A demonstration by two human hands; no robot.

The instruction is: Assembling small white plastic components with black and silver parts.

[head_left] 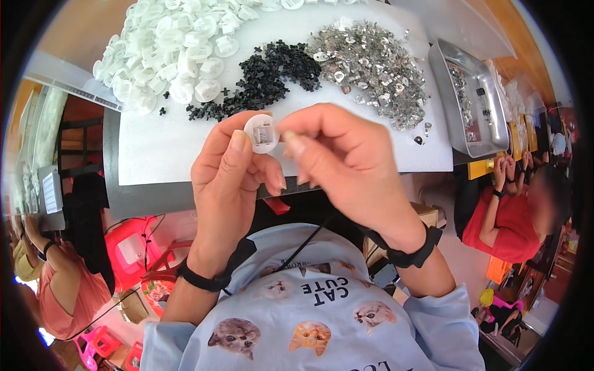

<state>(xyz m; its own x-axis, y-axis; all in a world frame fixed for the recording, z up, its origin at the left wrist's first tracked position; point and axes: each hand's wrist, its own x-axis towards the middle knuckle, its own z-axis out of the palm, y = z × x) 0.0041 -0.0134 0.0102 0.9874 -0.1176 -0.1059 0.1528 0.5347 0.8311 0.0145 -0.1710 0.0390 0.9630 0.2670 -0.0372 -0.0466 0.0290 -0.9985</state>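
Note:
Between the thumb and fingers of my left hand (pixel 232 161) is a round white plastic part (pixel 263 135) with a squarish recess in its middle. Something metallic shows inside that recess. My right hand (pixel 346 161) is at the part's right edge, thumb and forefinger pinched together; whatever they grip, if anything, is too small and blurred to make out. Beyond the hands lie a heap of small black cross-shaped pieces (pixel 266 77), a heap of small metal clips (pixel 377 68) to the right, and a large pile of white round parts (pixel 167 49) to the left.
A white sheet (pixel 161 154) covers the table under the heaps. At its right stands a metal tray (pixel 445 80) holding small metal bits. A co-worker in red (pixel 501 222) sits at the right, another in pink (pixel 71 284) at the left. A red stool (pixel 127 244) is at lower left.

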